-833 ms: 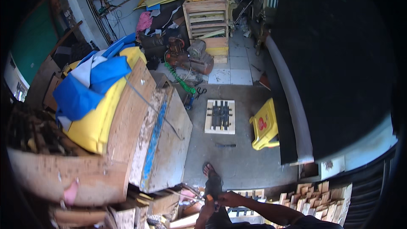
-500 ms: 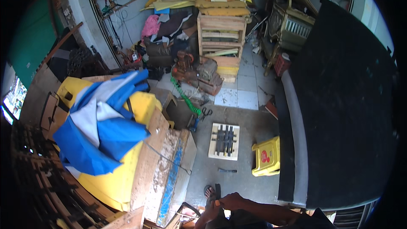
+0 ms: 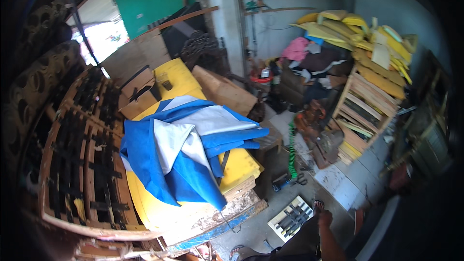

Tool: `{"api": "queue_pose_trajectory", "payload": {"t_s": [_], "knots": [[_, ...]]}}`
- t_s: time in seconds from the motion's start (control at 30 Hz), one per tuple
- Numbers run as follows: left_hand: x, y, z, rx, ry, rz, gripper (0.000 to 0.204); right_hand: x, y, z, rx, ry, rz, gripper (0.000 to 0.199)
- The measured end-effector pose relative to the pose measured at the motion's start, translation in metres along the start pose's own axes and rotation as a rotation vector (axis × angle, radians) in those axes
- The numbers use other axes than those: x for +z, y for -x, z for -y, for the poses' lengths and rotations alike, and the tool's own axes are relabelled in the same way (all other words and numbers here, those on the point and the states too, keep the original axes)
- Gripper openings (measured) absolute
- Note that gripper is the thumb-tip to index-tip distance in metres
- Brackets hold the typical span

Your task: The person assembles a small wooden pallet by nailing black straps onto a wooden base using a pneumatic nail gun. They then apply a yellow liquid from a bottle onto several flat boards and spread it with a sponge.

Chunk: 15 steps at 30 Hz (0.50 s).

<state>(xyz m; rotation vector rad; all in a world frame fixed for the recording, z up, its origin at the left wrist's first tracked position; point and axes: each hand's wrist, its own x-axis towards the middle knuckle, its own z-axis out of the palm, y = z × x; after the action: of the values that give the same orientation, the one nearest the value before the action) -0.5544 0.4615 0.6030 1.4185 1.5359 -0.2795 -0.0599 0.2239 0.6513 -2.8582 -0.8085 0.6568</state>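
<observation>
My right hand [image 3: 325, 218] shows at the lower right, fingers curled closed; what they hold, if anything, is hidden. Its forearm rises from the lower edge. My left hand is out of view. Just left of the right hand, a pale board [image 3: 276, 224] lies on the floor with dark straps [image 3: 294, 217] across it. One sandalled foot [image 3: 319, 204] stands beyond the hand, and another foot [image 3: 236, 251] sits at the lower edge. Past the board lie a pair of scissors [image 3: 302, 179] and a blue tool [image 3: 281, 184] near a green coiled hose [image 3: 292, 157].
Blue and white fabric [image 3: 188, 147] drapes over yellow foam [image 3: 140, 198] on the left. Beside it leans a wooden frame [image 3: 87, 164] with black straps. A rusty compressor [image 3: 324, 140] and a wooden rack [image 3: 365, 101] topped with foam pieces [image 3: 382, 70] stand farther back.
The view has swung left, so the fabric and strapped frame fill more of it. My left hand has left the view. The right hand now appears beside the board, by one foot.
</observation>
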Motion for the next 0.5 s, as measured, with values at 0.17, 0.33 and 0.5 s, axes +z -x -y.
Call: {"api": "queue_pose_trajectory", "payload": {"t_s": [0.17,0.33,0.5], "knots": [[0.153,0.026,-0.06,-0.307,0.354,-0.327,0.061,0.0,-0.023,0.123,-1.0,-0.4,1.078,0.037],[0.358,0.108,-0.153,-0.613,0.67,-0.465,0.064,-0.097,-0.124,0.09,-1.157,-0.038,1.192,0.031],[0.475,0.197,-0.271,-0.769,0.937,-0.51,0.067,-0.189,-0.288,0.031,-0.948,0.355,0.602,0.04]]}}
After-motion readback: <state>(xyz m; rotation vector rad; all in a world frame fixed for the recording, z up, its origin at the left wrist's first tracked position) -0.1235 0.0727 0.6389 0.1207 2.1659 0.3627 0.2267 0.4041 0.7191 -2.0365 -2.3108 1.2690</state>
